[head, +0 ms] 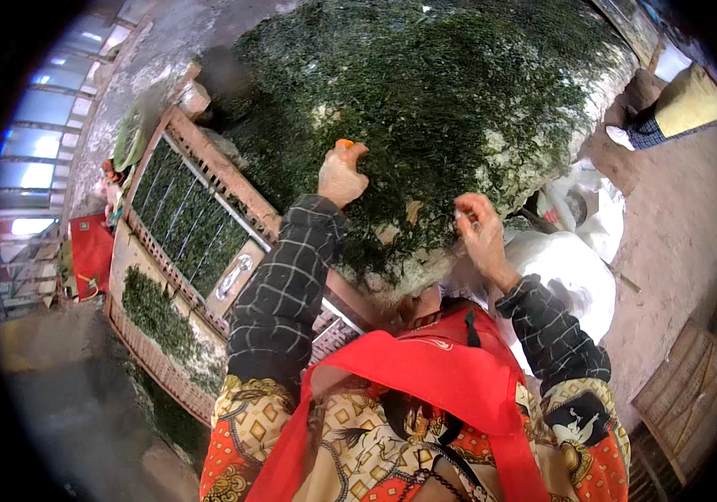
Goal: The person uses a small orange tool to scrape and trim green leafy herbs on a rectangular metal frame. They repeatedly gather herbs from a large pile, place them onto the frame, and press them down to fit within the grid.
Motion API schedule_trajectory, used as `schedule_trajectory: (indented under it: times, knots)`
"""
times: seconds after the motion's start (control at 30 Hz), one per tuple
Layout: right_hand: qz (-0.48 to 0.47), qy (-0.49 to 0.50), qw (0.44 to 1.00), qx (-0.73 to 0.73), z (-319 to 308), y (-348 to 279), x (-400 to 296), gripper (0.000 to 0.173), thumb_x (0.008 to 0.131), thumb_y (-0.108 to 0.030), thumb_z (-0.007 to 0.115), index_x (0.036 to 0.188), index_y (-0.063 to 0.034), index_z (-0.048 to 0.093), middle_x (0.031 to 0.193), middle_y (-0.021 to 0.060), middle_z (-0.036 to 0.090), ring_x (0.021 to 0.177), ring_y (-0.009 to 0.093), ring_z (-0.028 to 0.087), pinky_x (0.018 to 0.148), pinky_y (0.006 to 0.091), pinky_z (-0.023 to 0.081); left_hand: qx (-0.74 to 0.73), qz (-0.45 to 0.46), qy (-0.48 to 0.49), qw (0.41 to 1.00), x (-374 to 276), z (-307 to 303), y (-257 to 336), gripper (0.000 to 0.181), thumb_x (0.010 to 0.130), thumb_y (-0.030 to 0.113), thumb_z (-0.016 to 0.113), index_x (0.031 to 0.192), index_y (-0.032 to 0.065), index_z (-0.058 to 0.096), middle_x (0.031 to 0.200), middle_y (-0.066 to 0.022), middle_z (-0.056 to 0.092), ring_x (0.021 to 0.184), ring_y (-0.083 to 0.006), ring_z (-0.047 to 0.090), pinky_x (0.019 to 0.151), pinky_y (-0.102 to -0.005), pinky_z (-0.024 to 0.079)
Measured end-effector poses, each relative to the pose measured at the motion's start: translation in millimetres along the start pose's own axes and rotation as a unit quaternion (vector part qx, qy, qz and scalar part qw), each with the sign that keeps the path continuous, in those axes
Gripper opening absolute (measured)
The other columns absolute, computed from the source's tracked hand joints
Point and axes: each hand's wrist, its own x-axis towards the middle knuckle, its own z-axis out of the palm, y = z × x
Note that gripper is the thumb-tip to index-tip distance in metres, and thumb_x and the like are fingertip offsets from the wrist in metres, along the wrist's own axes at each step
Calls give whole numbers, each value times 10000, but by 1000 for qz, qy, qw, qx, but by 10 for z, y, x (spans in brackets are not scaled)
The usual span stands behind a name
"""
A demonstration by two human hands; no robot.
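A broad heap of dark green shredded leaves (421, 106) covers the pale surface before me. Over its near left part is my left hand (343, 176), with a small orange thing showing at its fingertips; the grip is unclear. My right hand (481, 235) is at the heap's near right edge, fingers curled, the thumb near the fingertips; whether it holds something cannot be made out. Between the hands, pale tan pieces (413, 212) lie on the leaves.
To the left stands a crate (270, 223) with slotted sides, metal bars and green leaves inside. White sacks (559, 270) stand at the right. A person in a yellow garment (688, 103) is at the upper right. A woven panel (691, 395) lies lower right.
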Motion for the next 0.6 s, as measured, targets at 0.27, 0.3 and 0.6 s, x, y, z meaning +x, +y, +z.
schedule_trajectory:
  times: [0.27,0.3,0.6]
  knots:
    - [-1,-35,999,19,-9,-192,495,185,878,-116,582,999,17,627,907,76,600,749,150,592,670,281,480,-95,78,188,974,-170,-1008,53,475,595,-22,560,1065,20,610,1029,-189,589,960,-332,592,863,-360,471]
    - [-12,-36,999,21,-3,-236,573,188,880,-121,583,1000,15,629,902,75,606,767,145,594,675,282,480,-133,114,214,961,-156,-1155,85,468,596,-25,554,1060,10,610,1029,-188,591,951,-318,594,864,-355,470]
    - [-99,-126,972,172,181,-1240,1562,248,917,-196,584,1084,-19,636,754,-22,608,631,52,521,564,197,431,-58,223,312,922,-91,-2168,402,425,614,57,607,1037,20,598,895,-111,607,806,-238,591,767,-300,484]
